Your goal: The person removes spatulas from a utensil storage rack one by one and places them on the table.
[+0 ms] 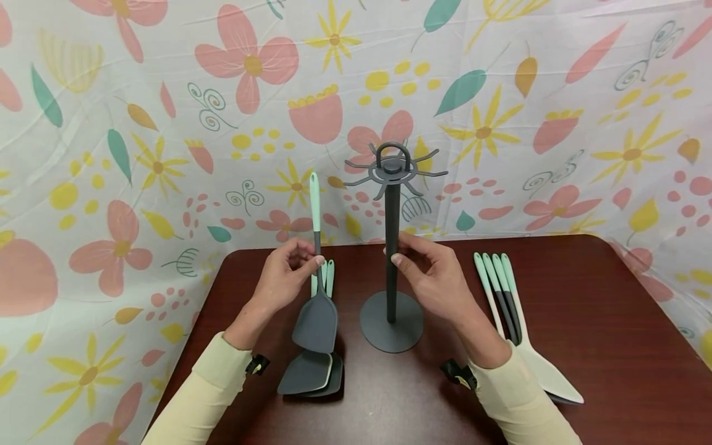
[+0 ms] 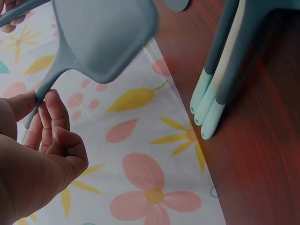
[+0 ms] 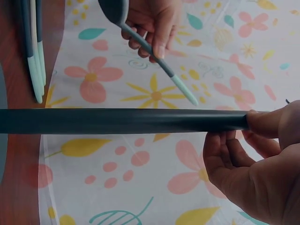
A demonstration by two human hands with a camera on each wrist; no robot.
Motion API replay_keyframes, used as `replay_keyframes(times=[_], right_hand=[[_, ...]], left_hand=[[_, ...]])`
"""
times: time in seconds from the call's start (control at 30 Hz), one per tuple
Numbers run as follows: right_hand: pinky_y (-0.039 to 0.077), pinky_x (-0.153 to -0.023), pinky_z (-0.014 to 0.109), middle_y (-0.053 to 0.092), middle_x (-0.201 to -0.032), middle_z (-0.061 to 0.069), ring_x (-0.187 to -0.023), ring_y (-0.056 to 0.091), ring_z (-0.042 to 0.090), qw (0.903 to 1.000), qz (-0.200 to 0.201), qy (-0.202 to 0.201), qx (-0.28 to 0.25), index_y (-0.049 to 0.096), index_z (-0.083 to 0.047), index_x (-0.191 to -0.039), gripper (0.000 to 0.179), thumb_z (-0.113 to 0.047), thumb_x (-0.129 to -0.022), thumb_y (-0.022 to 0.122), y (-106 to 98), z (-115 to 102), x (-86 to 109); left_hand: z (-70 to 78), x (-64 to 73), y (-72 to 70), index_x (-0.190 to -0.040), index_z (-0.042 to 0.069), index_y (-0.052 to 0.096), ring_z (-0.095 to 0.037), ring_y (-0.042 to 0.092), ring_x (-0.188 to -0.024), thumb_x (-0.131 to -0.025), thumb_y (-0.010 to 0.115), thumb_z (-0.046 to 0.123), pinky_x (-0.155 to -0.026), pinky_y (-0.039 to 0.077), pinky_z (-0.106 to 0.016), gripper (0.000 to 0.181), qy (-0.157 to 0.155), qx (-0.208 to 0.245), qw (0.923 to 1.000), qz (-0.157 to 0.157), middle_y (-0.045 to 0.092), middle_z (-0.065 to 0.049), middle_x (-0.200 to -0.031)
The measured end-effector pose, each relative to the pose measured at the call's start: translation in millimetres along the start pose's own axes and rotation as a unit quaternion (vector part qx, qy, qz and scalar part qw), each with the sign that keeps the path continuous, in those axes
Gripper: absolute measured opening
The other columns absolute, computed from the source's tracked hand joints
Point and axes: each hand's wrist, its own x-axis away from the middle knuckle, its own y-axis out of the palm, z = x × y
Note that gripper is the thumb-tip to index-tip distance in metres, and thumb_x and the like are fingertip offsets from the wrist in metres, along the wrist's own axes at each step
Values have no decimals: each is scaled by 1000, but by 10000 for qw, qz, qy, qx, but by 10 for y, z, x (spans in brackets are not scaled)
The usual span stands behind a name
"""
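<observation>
My left hand (image 1: 280,277) pinches a grey spatula (image 1: 316,324) by its shaft between thumb and fingers. The spatula is upright, blade down, with its mint-green handle end pointing up. Below and behind it lie several more grey spatulas (image 1: 305,374) with mint handle ends, one pale-edged. My right hand (image 1: 436,277) grips the dark pole (image 1: 392,228) of an upright utensil stand, thumb in front. Atop the pole is a ring of hooks (image 1: 392,170) with a loop, all bare. The left wrist view shows the spatula blade (image 2: 108,37) close above my fingers.
To the right, several utensils (image 1: 497,281) with mint handle ends lie stacked, the top one with a cream blade (image 1: 547,374). The stand's round base (image 1: 392,334) is at the middle of the dark wooden table (image 1: 628,309). A flowered cloth (image 1: 183,154) hangs behind.
</observation>
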Motion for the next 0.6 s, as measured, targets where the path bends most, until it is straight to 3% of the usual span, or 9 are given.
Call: replay_keyframes(times=[0.27,0.5,0.6], right_hand=[[61,-85,28,77,-113,7,-100,73,23,10000,4,40,15,71,-10,-139,39,1,-101,69,-3,0,6],[59,-80,27,79,-112,0,-103,73,21,9998,1,24,181,73,-18,-136,36,-4,-103,69,-10,4,9],[60,-82,28,78,-111,1,-102,73,23,9999,-11,6,108,73,-16,-136,36,-3,-103,69,-8,-5,10]], left_hand=[[-62,54,-38,-110,8,68,-29,68,-81,-101,77,25,-67,53,-30,22,-228,-58,9997,97,71,-11,-95],[-129,94,-55,-112,6,67,-37,69,-86,-100,77,22,-69,57,-30,22,-488,-112,9986,171,70,-13,-97],[-110,110,-71,-112,2,66,-34,69,-82,-101,75,16,-69,57,-31,20,-631,-167,9977,163,69,-17,-97]])
